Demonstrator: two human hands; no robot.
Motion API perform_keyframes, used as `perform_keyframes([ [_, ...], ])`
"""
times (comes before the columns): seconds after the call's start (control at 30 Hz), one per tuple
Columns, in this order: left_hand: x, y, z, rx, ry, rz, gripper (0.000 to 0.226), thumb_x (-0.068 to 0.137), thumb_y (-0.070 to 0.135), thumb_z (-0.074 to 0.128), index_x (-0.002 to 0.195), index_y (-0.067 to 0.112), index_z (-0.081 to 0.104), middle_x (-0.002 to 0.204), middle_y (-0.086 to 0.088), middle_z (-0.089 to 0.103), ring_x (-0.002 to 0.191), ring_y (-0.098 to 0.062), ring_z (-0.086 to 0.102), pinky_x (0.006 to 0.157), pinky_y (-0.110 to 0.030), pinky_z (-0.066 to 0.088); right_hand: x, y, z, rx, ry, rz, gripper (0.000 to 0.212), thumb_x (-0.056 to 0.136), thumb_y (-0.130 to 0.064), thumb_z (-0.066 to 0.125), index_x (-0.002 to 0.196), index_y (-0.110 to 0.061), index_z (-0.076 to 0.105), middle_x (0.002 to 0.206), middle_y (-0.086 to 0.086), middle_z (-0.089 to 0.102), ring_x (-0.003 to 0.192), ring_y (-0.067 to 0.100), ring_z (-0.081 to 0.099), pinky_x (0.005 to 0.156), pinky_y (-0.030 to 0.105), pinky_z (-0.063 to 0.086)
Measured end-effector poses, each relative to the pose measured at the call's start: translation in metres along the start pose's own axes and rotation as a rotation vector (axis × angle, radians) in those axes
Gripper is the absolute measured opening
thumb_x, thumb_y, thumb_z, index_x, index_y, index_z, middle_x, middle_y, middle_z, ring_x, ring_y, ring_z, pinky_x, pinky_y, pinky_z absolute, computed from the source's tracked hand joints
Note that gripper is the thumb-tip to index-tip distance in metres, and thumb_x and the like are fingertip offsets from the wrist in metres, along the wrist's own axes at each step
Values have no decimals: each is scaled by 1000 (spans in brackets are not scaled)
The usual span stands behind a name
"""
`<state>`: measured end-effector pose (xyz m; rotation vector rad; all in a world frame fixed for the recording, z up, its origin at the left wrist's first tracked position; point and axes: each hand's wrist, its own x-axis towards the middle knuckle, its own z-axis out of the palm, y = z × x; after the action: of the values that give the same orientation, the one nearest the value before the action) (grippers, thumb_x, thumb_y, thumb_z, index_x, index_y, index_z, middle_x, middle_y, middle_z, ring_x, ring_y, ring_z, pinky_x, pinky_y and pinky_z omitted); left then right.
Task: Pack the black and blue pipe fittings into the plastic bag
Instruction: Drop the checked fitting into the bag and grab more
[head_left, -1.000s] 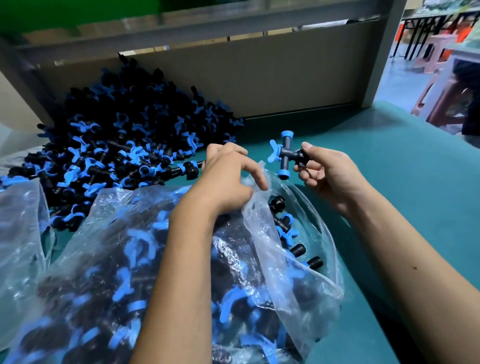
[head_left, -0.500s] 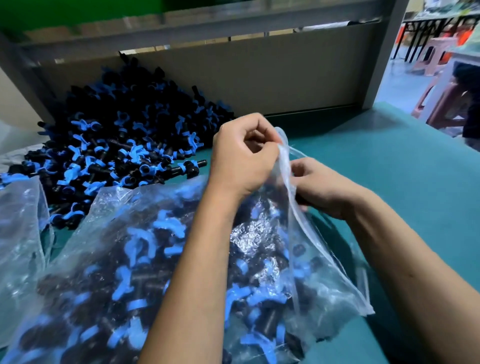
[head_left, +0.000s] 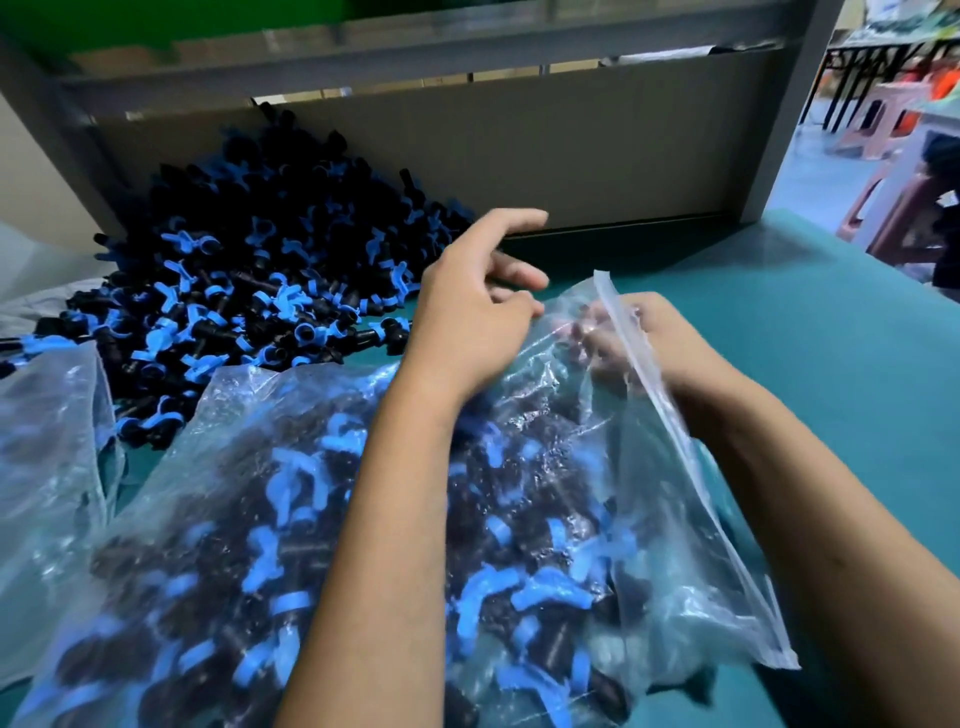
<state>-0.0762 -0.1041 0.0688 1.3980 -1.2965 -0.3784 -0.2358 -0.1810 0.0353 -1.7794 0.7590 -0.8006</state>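
So the thing to watch here is where the loose pile of fittings (head_left: 249, 291) sits relative to the two hands — it's heaped on the teal tabletop (head_left: 810, 332) up against the grey back panel (head_left: 571, 150), off to the far left of the plastic bag (head_left: 311, 519). The left hand (head_left: 472, 317) is clearly the nearer one: it hovers just past the bag's mouth with its grip apart, fingers loosely spread and holding nothing, and the closest stray fitting (head_left: 387, 330) lies just beside it on the pile's near edge. That one looks to lie roughly crosswise, its long axis running left to right, though it's a bit blurry, so I wouldn't swear to it. The right hand (head_left: 654, 343) is on the other side of the bag, tucked in at the mouth behind the clear film; its fingers look curled around the plastic edge, holding the opening up, but through the film I can't tell if there's a fitting in that grip too. The bag itself lies on its side toward the person, already stuffed with black and blue pieces, mouth facing away toward the panel. My guess is that the next grab is a short reach left and slightly forward for the left hand — the right would have to cross over the bag. There's also another clear bag (head_left: 47, 467) at the left edge.
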Motion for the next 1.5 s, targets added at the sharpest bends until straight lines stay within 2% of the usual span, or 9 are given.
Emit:
perform_keyframes([
  [0.1, 5, -16, -26, 126, 120, -77, 48, 84, -8, 57, 108, 30, 73, 88, 2, 74, 81, -19, 71, 79, -36, 60, 6, -4, -15, 150, 258, 19, 43, 94, -16, 68, 56, -15, 48, 46, -6, 41, 43, 9, 30, 49, 23, 20],
  [0.33, -3, -50, -93, 324, 504, -305, 27, 87, 7, 61, 83, 31, 74, 84, 11, 73, 81, -12, 67, 68, -21, 48, 34, -36, 3, 33, 537, -264, 38, 94, -34, 65, 62, -17, 53, 47, -10, 51, 44, 4, 39, 47, 19, 32],
  [0.43, -7, -56, -107, 325, 612, -380, 29, 83, 5, 58, 79, 30, 73, 89, 8, 74, 88, -18, 69, 70, -24, 47, 61, -50, 29, -304, 351, -356, 32, 90, -36, 68, 69, -13, 61, 58, -5, 63, 48, 2, 47, 52, 21, 36],
  [0.6, -13, -58, -111, 319, 628, -430, 30, 81, 4, 56, 81, 28, 75, 86, 10, 73, 87, -18, 67, 78, -27, 50, 106, -54, 88, -1024, -279, -308, 8, 84, -29, 76, 89, -25, 72, 84, -4, 69, 86, 20, 67, 68, 25, 43],
  [0.83, -17, -64, -117, 337, 653, -498, 29, 81, 5, 56, 84, 26, 76, 80, 16, 67, 79, -13, 62, 65, -20, 43, 161, -12, 151, -1233, -573, -177, 71, 93, -43, 65, 154, -23, 33, 154, 14, 36, 140, 38, 36, 115, 44, 32],
  [0.93, -18, -67, -117, 301, 649, -532, 31, 80, 5, 54, 82, 27, 75, 79, 16, 67, 74, -9, 62, 62, -23, 43, 170, -5, 166, -1277, -636, -187, 74, 96, -39, 62, 159, -28, 24, 163, 10, 23, 150, 29, 24, 119, 42, 25],
  [1.13, -17, -66, -112, 278, 642, -532, 34, 78, 2, 52, 78, 28, 74, 73, 17, 66, 66, -7, 60, 56, -23, 40, 171, 1, 164, -1097, -553, -218, 39, 92, -48, 64, 120, -21, 61, 110, 10, 48, 112, 36, 54, 100, 39, 44],
  [1.37, -16, -57, -106, 160, 607, -489, 32, 80, 4, 55, 78, 30, 75, 77, 15, 70, 66, -9, 62, 58, -24, 44, 157, -1, 137, -927, -304, -162, 58, 80, -31, 79, 131, -23, 53, 126, 15, 40, 90, 32, 56, 86, 30, 50],
  [1.5, -4, -46, -89, -31, 544, -443, 23, 81, 5, 63, 75, 23, 77, 76, 3, 73, 79, -23, 71, 85, -42, 61, 129, -23, 104, -404, -10, -316, 36, 82, -19, 82, 114, -18, 67, 87, -6, 53, 79, 16, 51, 73, 22, 40],
])
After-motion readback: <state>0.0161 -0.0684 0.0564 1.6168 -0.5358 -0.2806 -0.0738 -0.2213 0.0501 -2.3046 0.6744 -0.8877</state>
